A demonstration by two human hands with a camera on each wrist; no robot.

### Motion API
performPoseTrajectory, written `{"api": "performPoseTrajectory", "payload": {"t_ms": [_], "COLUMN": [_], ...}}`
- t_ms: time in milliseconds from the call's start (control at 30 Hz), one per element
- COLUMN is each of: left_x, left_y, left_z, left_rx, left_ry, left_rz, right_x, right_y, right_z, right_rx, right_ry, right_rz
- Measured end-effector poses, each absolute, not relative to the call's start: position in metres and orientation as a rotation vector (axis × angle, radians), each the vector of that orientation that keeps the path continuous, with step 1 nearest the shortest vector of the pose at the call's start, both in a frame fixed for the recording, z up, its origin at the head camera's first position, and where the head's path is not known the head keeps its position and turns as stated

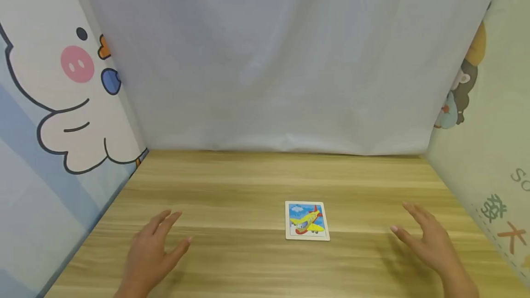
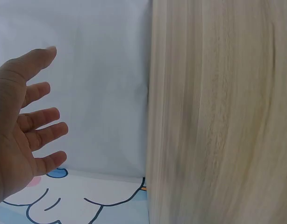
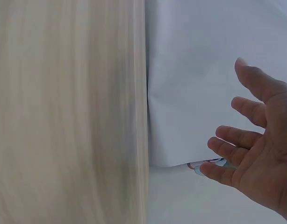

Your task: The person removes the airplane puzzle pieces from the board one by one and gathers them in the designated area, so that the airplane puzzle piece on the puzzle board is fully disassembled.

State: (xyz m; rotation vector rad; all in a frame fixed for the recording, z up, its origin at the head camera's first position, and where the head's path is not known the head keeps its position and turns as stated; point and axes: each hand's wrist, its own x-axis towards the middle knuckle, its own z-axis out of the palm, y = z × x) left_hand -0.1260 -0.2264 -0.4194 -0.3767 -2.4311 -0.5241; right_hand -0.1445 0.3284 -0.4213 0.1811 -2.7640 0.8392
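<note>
A square picture card or small puzzle board lies flat on the wooden table, right of the middle in the head view. It shows a yellow and red airplane on blue, inside a pale border. To its left is my left hand, held above the tabletop with fingers spread and nothing in it. On the other side, my right hand hovers with thumb and fingers apart, also holding nothing. Both wrist views show the left hand and the right hand with loosely bent fingers, touching nothing. The card appears in neither wrist view.
The wood-grain table ends at a grey-white curtain at the back. A panel with a cartoon pig-nosed figure borders the left side. A pale printed panel borders the right.
</note>
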Motion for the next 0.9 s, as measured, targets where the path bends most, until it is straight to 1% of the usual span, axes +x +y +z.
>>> {"api": "performPoseTrajectory", "payload": {"t_ms": [200,533,900], "left_x": [-0.128,-0.124,-0.134], "left_y": [-0.218,-0.200,-0.180], "left_z": [-0.423,-0.421,-0.428], "left_rx": [-0.374,-0.341,-0.364], "left_ry": [-2.401,-2.428,-2.482], "left_rz": [-0.603,-0.769,-0.838], "right_x": [-0.146,-0.143,-0.151], "right_y": [0.320,0.303,0.284], "right_z": [-0.422,-0.431,-0.424], "right_rx": [0.216,0.169,0.189], "right_ry": [-2.684,-2.706,-2.637], "right_rz": [0.943,1.159,1.293]}}
